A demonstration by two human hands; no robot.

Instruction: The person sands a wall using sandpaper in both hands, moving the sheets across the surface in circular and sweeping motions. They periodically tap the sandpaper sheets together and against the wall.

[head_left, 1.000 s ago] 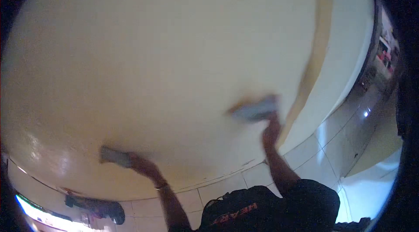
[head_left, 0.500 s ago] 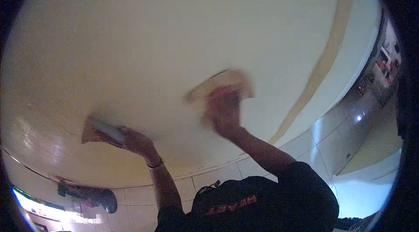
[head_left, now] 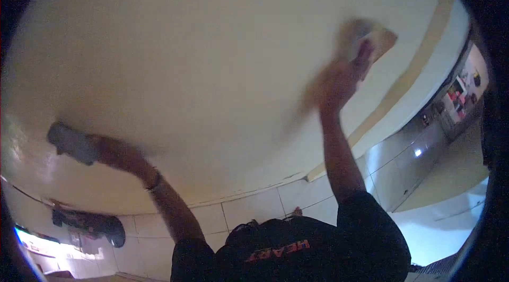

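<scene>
A large pale wall (head_left: pixel 212 59) fills most of the view. My left hand (head_left: pixel 114 150), below a bracelet at the wrist, is wrapped on a grey flat block (head_left: pixel 74 143) close to the wall at the lower left. Up on the right, my right hand (head_left: pixel 342 80) is blurred by motion and grips a pale, flat pad (head_left: pixel 379 40) against or near the wall. The exact material of both held things is too blurred to tell.
A tan stripe (head_left: pixel 411 77) runs down the wall's right side. Floor tiles (head_left: pixel 249 210) lie along its base. A dark object (head_left: pixel 93 226) is on the floor at lower left. Assorted items (head_left: pixel 458 93) stand at far right.
My right hand has swept up and to the right with the pad. My left hand has moved left and slightly up with the grey block. The view has shifted a little.
</scene>
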